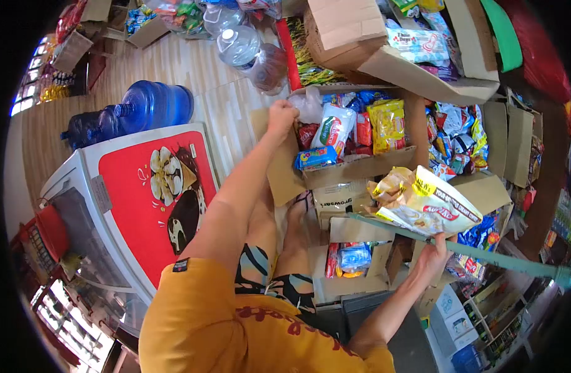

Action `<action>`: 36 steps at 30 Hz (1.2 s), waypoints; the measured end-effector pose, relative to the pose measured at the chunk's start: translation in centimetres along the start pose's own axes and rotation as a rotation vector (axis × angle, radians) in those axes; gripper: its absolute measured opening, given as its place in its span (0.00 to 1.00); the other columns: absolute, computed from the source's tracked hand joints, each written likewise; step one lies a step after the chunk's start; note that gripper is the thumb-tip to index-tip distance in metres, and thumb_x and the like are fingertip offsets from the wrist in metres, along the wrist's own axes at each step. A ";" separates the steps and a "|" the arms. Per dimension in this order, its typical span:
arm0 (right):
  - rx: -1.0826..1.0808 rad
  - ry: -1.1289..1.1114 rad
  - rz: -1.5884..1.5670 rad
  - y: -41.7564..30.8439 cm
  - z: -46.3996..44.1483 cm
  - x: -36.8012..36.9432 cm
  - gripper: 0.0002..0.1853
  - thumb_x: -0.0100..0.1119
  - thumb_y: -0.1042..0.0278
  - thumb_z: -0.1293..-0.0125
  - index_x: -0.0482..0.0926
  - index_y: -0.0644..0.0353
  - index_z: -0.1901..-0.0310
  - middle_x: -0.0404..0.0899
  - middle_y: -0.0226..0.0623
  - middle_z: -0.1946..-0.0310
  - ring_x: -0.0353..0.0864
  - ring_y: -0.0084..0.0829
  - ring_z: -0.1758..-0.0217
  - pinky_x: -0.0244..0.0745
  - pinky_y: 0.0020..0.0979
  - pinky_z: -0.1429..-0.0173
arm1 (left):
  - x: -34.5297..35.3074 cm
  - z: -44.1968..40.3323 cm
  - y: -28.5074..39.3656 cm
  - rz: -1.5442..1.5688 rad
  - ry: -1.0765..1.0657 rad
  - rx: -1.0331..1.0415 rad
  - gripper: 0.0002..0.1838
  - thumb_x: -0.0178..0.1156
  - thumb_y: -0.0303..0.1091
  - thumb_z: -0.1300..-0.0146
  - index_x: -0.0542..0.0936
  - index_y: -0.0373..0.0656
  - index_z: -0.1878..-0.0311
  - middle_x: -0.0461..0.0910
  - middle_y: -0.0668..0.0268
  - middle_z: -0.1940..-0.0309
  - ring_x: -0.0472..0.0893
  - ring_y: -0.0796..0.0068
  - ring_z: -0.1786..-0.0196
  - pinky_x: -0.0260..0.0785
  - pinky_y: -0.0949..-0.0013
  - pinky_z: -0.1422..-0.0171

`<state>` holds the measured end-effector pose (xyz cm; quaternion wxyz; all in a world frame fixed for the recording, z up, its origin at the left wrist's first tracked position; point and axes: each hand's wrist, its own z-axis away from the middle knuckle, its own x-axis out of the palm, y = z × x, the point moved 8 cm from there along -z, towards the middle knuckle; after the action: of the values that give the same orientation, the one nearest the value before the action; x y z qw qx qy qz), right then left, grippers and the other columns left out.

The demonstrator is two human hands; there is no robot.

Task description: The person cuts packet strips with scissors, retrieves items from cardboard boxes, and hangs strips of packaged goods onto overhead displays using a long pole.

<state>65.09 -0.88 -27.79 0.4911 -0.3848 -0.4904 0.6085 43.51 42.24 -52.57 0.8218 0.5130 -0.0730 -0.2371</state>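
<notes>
My left hand (282, 118) is closed at the left edge of an open cardboard box (360, 171), pinching a clear plastic bag (308, 104). In that box lie a white and green pack (334, 129), yellow packs (386, 126), red packs and a blue pack (316, 158). My right hand (431, 253) grips the lower edge of a large white, yellow and brown bag (431, 202), its fingers partly hidden behind it. The bag is tilted, above the smaller boxes and right of the box marked "growsari" (342, 198).
A green bar (484, 258) runs below the large bag. A red-topped freezer (155, 186) stands left, with blue water jugs (155, 104) behind it. More open boxes with packs (453, 133) are at the right. Clear bottles (239, 45) stand at the top.
</notes>
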 end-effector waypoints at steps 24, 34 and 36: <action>-0.016 0.111 0.040 -0.2 -1.1 3.2 0.36 0.65 0.68 0.53 0.62 0.68 0.42 0.70 0.42 0.48 0.71 0.34 0.45 0.64 0.36 0.39 | 12.1 6.8 4.1 -1.019 -0.888 0.998 0.06 0.57 0.29 0.55 0.78 0.39 0.71 0.77 0.56 0.63 0.78 0.59 0.62 0.72 0.62 0.57; -0.008 0.232 -0.094 -4.3 0.3 0.3 0.34 0.67 0.69 0.53 0.64 0.69 0.44 0.71 0.43 0.49 0.72 0.34 0.46 0.65 0.35 0.41 | 19.6 8.1 31.9 -0.877 -0.661 1.077 0.11 0.53 0.30 0.50 0.75 0.31 0.68 0.73 0.48 0.65 0.73 0.52 0.60 0.69 0.59 0.56; -0.018 0.261 -0.100 -4.5 0.9 -0.8 0.34 0.68 0.69 0.53 0.64 0.70 0.45 0.71 0.42 0.50 0.71 0.34 0.46 0.65 0.35 0.41 | 24.6 6.3 29.2 -1.260 -0.853 1.286 0.14 0.49 0.36 0.46 0.75 0.31 0.71 0.75 0.46 0.68 0.73 0.50 0.60 0.69 0.59 0.55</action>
<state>65.43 -1.69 -23.23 0.5768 -0.4401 -0.4465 0.5237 71.95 36.29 -27.05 0.0165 0.6777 -0.1912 -0.7098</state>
